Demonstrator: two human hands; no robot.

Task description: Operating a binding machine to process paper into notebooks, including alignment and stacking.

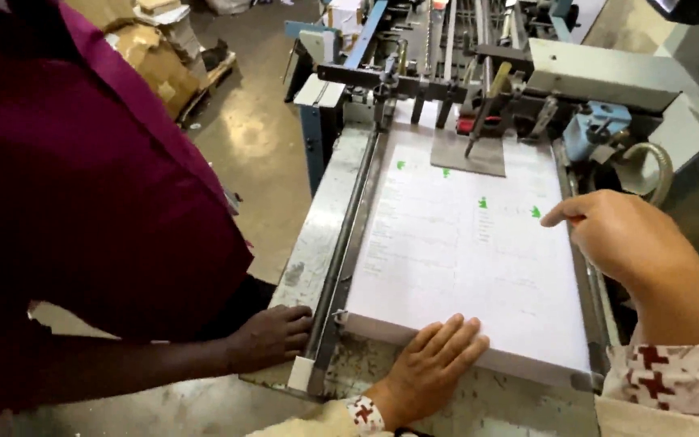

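Hands spread: our left hand [432,364] lies flat on the paper stack [463,251] (near edge), right hand [612,235] points a finger at its far side.

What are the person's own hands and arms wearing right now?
Both hands, left hand and right hand, are bare, with no gloves or rings visible. The cream fabric sleeves carry a dark red and tan blocky pattern, ending at the left wrist and on the right forearm.

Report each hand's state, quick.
Left hand: open, flat on the near edge of the paper stack, holding nothing.
Right hand: loosely curled, forefinger touching the stack's right edge, holding nothing.
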